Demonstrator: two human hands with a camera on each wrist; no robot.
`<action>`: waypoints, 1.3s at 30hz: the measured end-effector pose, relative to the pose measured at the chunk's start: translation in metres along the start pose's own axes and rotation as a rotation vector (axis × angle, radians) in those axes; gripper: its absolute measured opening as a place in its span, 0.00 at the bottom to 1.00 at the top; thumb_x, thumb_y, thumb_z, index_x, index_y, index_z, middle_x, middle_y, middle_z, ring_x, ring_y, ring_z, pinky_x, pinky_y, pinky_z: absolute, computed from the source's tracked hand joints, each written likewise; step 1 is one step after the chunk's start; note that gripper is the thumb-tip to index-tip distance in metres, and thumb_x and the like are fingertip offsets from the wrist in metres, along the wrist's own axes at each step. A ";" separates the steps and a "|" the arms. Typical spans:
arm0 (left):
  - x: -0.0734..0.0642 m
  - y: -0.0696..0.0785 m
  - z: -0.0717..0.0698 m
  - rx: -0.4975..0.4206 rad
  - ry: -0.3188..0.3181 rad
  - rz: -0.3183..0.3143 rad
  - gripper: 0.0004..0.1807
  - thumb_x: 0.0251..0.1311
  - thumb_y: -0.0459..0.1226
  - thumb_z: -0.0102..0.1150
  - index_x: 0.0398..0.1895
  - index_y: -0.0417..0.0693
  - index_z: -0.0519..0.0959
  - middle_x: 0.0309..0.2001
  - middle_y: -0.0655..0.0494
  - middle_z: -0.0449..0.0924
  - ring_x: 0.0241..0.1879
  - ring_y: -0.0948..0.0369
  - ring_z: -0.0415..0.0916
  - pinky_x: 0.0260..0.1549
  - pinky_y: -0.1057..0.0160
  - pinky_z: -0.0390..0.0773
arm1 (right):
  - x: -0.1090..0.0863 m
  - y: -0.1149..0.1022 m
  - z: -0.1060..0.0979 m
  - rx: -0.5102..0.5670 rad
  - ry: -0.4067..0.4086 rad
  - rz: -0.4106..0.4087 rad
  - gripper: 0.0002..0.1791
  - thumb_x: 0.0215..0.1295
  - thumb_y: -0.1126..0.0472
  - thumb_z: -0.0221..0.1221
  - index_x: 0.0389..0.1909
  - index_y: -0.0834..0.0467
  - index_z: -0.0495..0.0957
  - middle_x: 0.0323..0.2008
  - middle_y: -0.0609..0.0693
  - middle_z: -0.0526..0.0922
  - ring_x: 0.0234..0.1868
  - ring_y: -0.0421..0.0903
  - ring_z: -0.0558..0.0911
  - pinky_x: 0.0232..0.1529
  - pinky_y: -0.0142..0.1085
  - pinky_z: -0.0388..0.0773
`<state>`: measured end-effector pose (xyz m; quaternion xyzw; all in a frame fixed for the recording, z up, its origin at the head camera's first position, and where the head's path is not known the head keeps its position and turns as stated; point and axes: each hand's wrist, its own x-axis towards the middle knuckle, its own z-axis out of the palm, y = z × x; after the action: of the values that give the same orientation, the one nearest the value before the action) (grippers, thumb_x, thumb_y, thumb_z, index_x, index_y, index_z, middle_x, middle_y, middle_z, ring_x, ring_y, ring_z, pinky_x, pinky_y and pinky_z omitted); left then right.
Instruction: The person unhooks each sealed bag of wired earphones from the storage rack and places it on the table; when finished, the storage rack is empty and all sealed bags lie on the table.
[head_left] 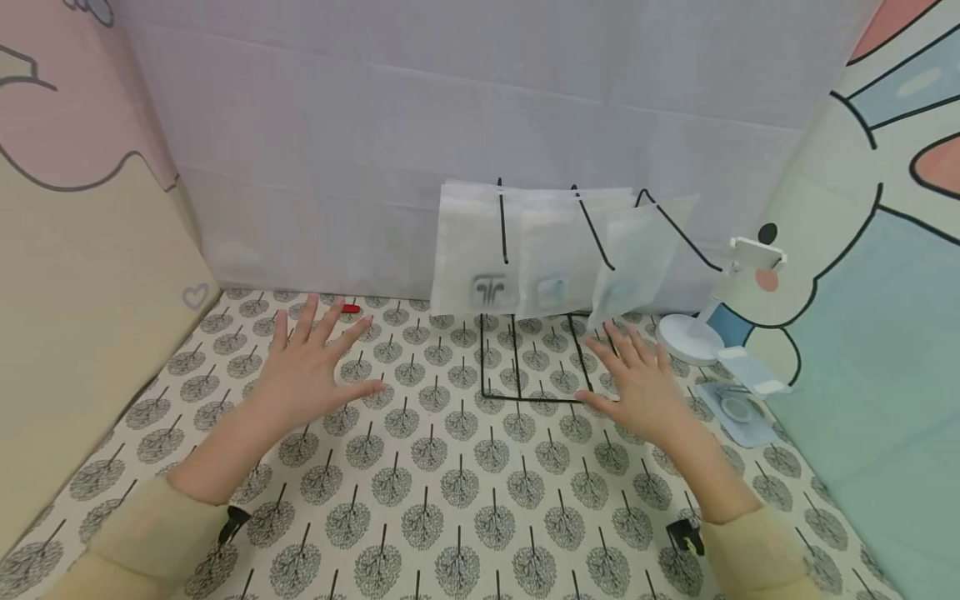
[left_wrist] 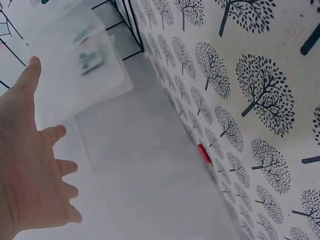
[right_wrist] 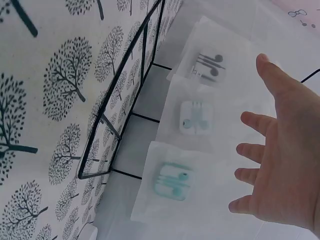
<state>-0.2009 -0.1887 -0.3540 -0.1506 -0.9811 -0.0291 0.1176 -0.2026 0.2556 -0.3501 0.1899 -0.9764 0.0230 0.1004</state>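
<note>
- Tree-patterned bench (head_left: 420, 550) meets a pale fabric backdrop (head_left: 315, 125).
- Translucent pouches of earphones (head_left: 555, 242) hang from a black wire rack (head_left: 536, 400), beyond both grips and closer to the right one.
- Left grip (head_left: 303, 371) spreads its fingers apart, left of the pouches; a small red object (head_left: 350, 308) lies near its fingertips.
- Right grip (head_left: 637, 387), fingers also apart, hovers beside the rack's base, near the rightmost pouch.
- White stand (head_left: 688, 340) rises right of the rack.
</note>
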 end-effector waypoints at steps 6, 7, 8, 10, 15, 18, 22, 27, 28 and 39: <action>0.015 -0.004 -0.007 0.003 0.023 0.011 0.51 0.51 0.75 0.37 0.75 0.63 0.44 0.75 0.50 0.26 0.71 0.51 0.14 0.64 0.43 0.14 | 0.005 0.015 -0.005 0.009 0.018 0.008 0.47 0.59 0.30 0.51 0.74 0.46 0.49 0.75 0.54 0.39 0.74 0.59 0.36 0.66 0.68 0.34; 0.019 -0.004 -0.008 0.003 0.028 0.011 0.52 0.51 0.75 0.38 0.75 0.63 0.44 0.75 0.51 0.25 0.71 0.51 0.14 0.64 0.44 0.14 | 0.006 0.017 -0.007 0.006 0.021 0.008 0.47 0.59 0.30 0.52 0.74 0.46 0.49 0.75 0.54 0.39 0.74 0.59 0.36 0.66 0.68 0.34; 0.022 -0.004 -0.008 0.005 0.035 0.014 0.52 0.51 0.75 0.38 0.75 0.63 0.44 0.75 0.51 0.25 0.71 0.51 0.14 0.65 0.44 0.15 | 0.007 0.020 -0.007 -0.001 0.022 0.009 0.47 0.59 0.30 0.52 0.74 0.46 0.48 0.75 0.54 0.39 0.74 0.59 0.36 0.66 0.67 0.34; 0.029 -0.005 -0.009 0.011 0.041 0.014 0.52 0.51 0.75 0.38 0.75 0.63 0.42 0.75 0.52 0.23 0.71 0.52 0.13 0.65 0.44 0.15 | 0.009 0.026 -0.008 -0.008 0.026 0.009 0.48 0.59 0.31 0.52 0.74 0.48 0.48 0.75 0.54 0.38 0.74 0.58 0.35 0.67 0.67 0.33; 0.051 -0.004 -0.007 0.007 0.049 0.012 0.54 0.49 0.76 0.37 0.75 0.64 0.39 0.74 0.54 0.21 0.71 0.54 0.12 0.65 0.45 0.14 | 0.014 0.040 -0.004 -0.010 0.011 0.027 0.48 0.59 0.30 0.52 0.74 0.47 0.47 0.75 0.56 0.38 0.74 0.59 0.35 0.67 0.66 0.34; 0.067 -0.003 -0.002 -0.021 0.051 0.011 0.54 0.50 0.76 0.37 0.75 0.63 0.38 0.74 0.54 0.21 0.70 0.54 0.12 0.65 0.45 0.15 | 0.016 0.048 0.004 0.006 0.000 0.032 0.49 0.58 0.31 0.54 0.74 0.47 0.47 0.75 0.56 0.38 0.74 0.60 0.36 0.67 0.67 0.36; 0.088 0.000 0.007 -0.089 0.055 0.007 0.55 0.51 0.75 0.39 0.75 0.61 0.36 0.75 0.54 0.23 0.71 0.53 0.14 0.66 0.44 0.17 | 0.016 0.063 0.019 0.016 -0.008 0.035 0.49 0.58 0.33 0.56 0.74 0.48 0.47 0.75 0.56 0.38 0.74 0.60 0.36 0.67 0.67 0.40; 0.111 0.006 0.018 -0.164 0.075 0.000 0.57 0.49 0.74 0.44 0.75 0.61 0.33 0.75 0.53 0.26 0.73 0.50 0.20 0.67 0.44 0.21 | 0.013 0.080 0.037 0.020 -0.065 0.031 0.50 0.58 0.34 0.57 0.74 0.54 0.48 0.74 0.60 0.40 0.73 0.63 0.39 0.66 0.66 0.43; 0.115 0.008 0.020 -0.177 0.086 -0.001 0.58 0.48 0.74 0.45 0.75 0.61 0.34 0.76 0.52 0.27 0.74 0.50 0.22 0.68 0.44 0.22 | 0.013 0.082 0.041 0.024 -0.080 0.032 0.50 0.58 0.34 0.57 0.74 0.55 0.48 0.74 0.61 0.41 0.73 0.63 0.40 0.67 0.66 0.43; 0.151 0.024 0.043 -0.286 0.165 0.021 0.61 0.46 0.62 0.64 0.76 0.54 0.39 0.75 0.47 0.41 0.73 0.46 0.38 0.70 0.41 0.42 | 0.002 0.116 0.084 0.279 -0.215 0.026 0.51 0.60 0.39 0.59 0.73 0.63 0.47 0.73 0.66 0.44 0.70 0.69 0.47 0.64 0.67 0.49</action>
<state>-0.3432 -0.1184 -0.3595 -0.1732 -0.9524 -0.1796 0.1753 -0.2634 0.3553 -0.4323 0.1906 -0.9713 0.1389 -0.0322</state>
